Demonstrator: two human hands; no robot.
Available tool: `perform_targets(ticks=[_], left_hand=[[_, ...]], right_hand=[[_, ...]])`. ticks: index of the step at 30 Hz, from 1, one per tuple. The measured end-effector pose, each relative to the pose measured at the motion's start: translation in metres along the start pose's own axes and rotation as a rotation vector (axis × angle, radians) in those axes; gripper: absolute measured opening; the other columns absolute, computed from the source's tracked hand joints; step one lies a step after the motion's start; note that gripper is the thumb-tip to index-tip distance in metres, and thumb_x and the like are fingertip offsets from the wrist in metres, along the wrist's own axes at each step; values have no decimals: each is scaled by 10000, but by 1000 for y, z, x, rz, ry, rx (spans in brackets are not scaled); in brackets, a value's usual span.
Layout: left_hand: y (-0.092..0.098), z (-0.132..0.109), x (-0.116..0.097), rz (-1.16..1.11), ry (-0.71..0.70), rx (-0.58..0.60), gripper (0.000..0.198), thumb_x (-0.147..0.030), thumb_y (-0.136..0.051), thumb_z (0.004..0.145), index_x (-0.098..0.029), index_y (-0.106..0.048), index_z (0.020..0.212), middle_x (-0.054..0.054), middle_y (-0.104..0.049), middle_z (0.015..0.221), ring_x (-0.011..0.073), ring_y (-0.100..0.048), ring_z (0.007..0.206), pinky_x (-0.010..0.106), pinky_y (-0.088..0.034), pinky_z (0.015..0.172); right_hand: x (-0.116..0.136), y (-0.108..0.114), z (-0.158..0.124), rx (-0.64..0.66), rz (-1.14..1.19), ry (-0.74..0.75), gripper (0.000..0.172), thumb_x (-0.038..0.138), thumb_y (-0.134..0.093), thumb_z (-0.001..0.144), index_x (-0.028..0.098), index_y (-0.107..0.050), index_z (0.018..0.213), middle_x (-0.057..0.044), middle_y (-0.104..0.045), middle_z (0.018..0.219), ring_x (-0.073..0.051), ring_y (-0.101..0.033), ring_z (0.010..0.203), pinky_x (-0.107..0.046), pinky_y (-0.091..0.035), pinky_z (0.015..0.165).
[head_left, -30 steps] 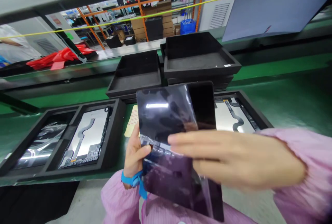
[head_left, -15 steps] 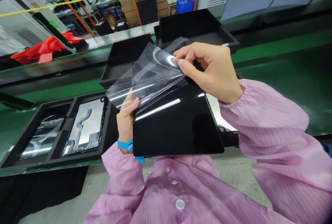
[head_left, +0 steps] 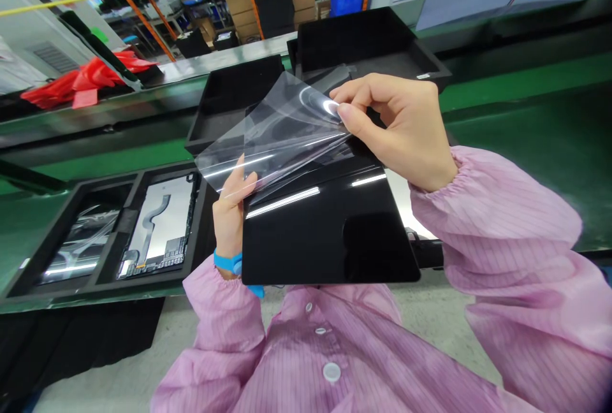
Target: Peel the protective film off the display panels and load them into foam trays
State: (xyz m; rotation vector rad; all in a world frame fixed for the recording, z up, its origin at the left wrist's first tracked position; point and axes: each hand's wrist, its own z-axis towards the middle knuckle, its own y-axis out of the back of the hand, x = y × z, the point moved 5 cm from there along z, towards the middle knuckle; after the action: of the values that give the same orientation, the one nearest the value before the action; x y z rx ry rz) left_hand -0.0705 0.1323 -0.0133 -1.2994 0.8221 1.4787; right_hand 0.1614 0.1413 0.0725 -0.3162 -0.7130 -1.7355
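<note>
A glossy black screen panel (head_left: pixel 329 234) is held flat in front of my chest. My left hand (head_left: pixel 229 209) grips its left edge, fingers wrapped round it, a blue wrist strap below. My right hand (head_left: pixel 396 126) pinches the corner of a clear protective film (head_left: pixel 277 136) between thumb and fingers. The film is lifted off the far part of the panel and curls up to the left; its near edge still seems to lie on the glass.
A black foam tray (head_left: pixel 119 279) at the left holds two panels, one in crumpled film. Empty black trays (head_left: pixel 229 101) are stacked behind on the green belt (head_left: pixel 516 126). Another tray lies partly hidden under the panel at the right. Red bags lie far left.
One second ago the film lay on the upright panel under my right hand. It has since been peeled up and the panel tipped flat. In the last half second little has moved.
</note>
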Motion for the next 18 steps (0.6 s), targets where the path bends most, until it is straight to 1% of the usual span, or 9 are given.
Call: perform_targets(ticks=[2, 4, 7, 10, 13, 16, 18], left_hand=[[-1, -2, -6, 3, 1, -20, 200, -186, -707, 601, -176, -739, 798, 36, -674, 1203, 280, -531, 1247, 370, -433, 1076], [-3, -3, -11, 12, 9, -13, 181, -171, -700, 604, -188, -739, 779, 21, -686, 1180, 269, -548, 1230, 357, -445, 1066], [-4, -3, -16, 4, 14, 2, 217, -168, -700, 623, -202, -745, 833, 3, -694, 1164, 255, -578, 1199, 361, -444, 1068], [-4, -2, -17, 15, 30, 26, 268, -161, -701, 655, -213, -741, 914, 0, -676, 1202, 256, -525, 1258, 367, -407, 1098], [-9, -3, -17, -10, 80, 67, 311, -164, -685, 702, -211, -719, 1008, 5, -662, 1225, 262, -452, 1322, 383, -366, 1125], [-18, -7, -18, -102, 133, 82, 337, -146, -648, 739, -200, -692, 1069, 1, -665, 1209, 267, -417, 1345, 400, -361, 1127], [-23, -9, -19, -166, 150, 93, 333, -130, -629, 746, -194, -686, 1068, -14, -676, 1179, 271, -398, 1356, 411, -366, 1119]], right_hand=[[-1, 0, -1, -3, 9, -6, 257, 120, -565, 856, 152, -463, 622, -22, -614, 799, -144, -614, 837, -274, -487, 775], [-1, 0, -1, -3, 12, -5, 251, 128, -562, 860, 150, -469, 628, -26, -613, 798, -148, -616, 841, -283, -490, 784], [-1, 1, -2, -7, 3, 0, 249, 127, -556, 863, 149, -471, 630, -19, -610, 795, -144, -618, 851, -286, -497, 809], [-3, 1, -3, -13, 12, 10, 247, 114, -552, 866, 142, -478, 632, -26, -620, 807, -146, -624, 883, -293, -501, 844], [-8, 2, -4, -36, 22, 1, 213, 97, -568, 856, 120, -514, 651, -52, -637, 827, -160, -630, 907, -304, -502, 854], [-17, 4, -8, -60, 12, -46, 199, 91, -595, 836, 109, -536, 647, -54, -642, 794, -155, -637, 906, -279, -503, 819], [-24, 6, -10, -66, 6, -93, 199, 95, -607, 826, 114, -543, 639, -55, -649, 792, -146, -642, 898, -254, -501, 775]])
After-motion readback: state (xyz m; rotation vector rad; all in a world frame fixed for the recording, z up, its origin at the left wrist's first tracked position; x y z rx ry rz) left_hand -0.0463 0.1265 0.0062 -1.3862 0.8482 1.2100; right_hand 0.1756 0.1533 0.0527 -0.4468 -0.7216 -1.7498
